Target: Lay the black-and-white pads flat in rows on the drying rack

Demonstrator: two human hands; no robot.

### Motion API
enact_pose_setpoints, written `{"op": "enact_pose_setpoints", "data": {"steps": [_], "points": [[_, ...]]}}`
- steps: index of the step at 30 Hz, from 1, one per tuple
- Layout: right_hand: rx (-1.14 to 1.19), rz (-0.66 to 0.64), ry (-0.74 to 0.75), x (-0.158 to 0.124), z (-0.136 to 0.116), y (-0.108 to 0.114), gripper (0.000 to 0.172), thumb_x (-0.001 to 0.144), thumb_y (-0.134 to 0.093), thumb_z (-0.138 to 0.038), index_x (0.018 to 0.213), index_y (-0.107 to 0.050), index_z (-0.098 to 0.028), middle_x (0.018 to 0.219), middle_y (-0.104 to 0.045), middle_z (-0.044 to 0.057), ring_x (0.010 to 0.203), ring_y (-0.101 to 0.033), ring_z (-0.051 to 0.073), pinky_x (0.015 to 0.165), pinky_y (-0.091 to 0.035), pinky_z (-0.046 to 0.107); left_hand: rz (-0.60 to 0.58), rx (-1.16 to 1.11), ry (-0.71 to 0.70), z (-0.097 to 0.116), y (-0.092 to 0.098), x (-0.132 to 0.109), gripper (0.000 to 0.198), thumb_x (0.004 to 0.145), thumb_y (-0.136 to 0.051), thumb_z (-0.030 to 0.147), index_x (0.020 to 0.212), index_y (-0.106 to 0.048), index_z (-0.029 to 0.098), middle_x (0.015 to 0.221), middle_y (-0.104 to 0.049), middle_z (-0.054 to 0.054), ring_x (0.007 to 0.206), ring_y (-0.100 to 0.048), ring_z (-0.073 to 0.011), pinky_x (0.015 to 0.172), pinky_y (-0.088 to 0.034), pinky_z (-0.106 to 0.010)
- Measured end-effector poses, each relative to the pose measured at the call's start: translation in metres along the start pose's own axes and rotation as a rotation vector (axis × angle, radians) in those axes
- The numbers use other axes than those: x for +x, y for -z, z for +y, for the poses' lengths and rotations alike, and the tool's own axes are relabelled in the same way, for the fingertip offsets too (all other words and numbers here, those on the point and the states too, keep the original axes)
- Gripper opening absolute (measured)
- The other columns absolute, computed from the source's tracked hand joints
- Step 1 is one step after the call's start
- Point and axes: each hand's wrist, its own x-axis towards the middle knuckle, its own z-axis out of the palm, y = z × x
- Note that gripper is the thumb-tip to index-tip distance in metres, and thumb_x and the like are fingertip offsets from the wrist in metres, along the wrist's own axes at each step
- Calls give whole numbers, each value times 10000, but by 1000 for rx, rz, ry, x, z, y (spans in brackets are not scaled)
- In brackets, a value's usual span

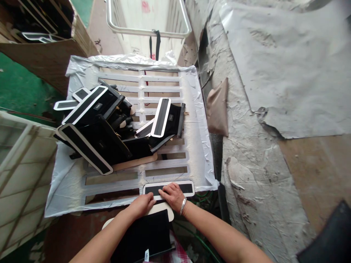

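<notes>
A black bag (pixel 148 233) with white trim lies in my lap at the bottom centre. Its black, white-edged flap (pixel 186 188) rests on the near edge of a white slatted crate (pixel 167 162) covered with clear plastic. My left hand (pixel 143 204) presses on the bag just below the flap. My right hand (pixel 173 195), a silver bracelet on its wrist, lies flat on the flap's middle. A heap of the same black bags (pixel 95 131) is piled on the crate's left half, and one bag (pixel 167 120) lies near its centre.
A white wire-frame bin (pixel 149 32) stands beyond the crate. A cardboard box (pixel 41 40) with more black pieces is at the top left. A white crate (pixel 19 175) sits at the left. A brown pouch (pixel 218 107) lies on the torn paper-covered surface (pixel 274 73) at the right.
</notes>
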Motion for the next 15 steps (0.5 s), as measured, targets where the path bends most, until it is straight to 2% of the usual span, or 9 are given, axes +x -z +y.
{"op": "enact_pose_setpoints", "data": {"steps": [3, 6, 8, 11, 15], "points": [[33, 41, -84, -5, -9, -3, 341, 851, -544, -158, 1169, -596, -269, 909, -626, 25, 854, -471, 170, 836, -367, 345, 33, -26, 27, -3, 7, -2, 196, 892, -434, 342, 1005, -462, 184, 815, -640, -59, 753, -593, -201, 628, -352, -257], [76, 12, -115, -7, -10, -1, 376, 827, -555, -149, 1179, -589, -277, 933, -626, 32, 859, -474, 179, 785, -378, 337, 86, -28, 120, -13, 14, -5, 242, 895, -424, 296, 1085, -412, 146, 805, -622, -97, 760, -582, -241, 642, -335, -283], [131, -28, -101, -6, -8, 3, 413, 801, -549, -135, 1195, -575, -259, 958, -623, 41, 876, -478, 184, 787, -386, 342, 101, -55, 159, -21, 19, -8, 201, 891, -429, 270, 1047, -423, 143, 812, -611, -98, 761, -571, -232, 651, -332, -278], [192, -88, -78, -5, -4, 10, 424, 780, -529, -122, 1192, -566, -214, 986, -615, 55, 897, -482, 181, 819, -397, 348, 99, -137, 143, -31, 22, -13, 120, 868, -478, 249, 950, -454, 164, 812, -598, -51, 761, -544, -175, 666, -336, -237], [207, -135, -52, -4, -3, 16, 411, 800, -526, -149, 1208, -546, -196, 1019, -616, 59, 912, -484, 178, 826, -400, 345, 104, -233, 180, -30, 22, -15, 110, 838, -528, 258, 848, -497, 154, 769, -576, -29, 725, -511, -143, 639, -329, -213]]}}
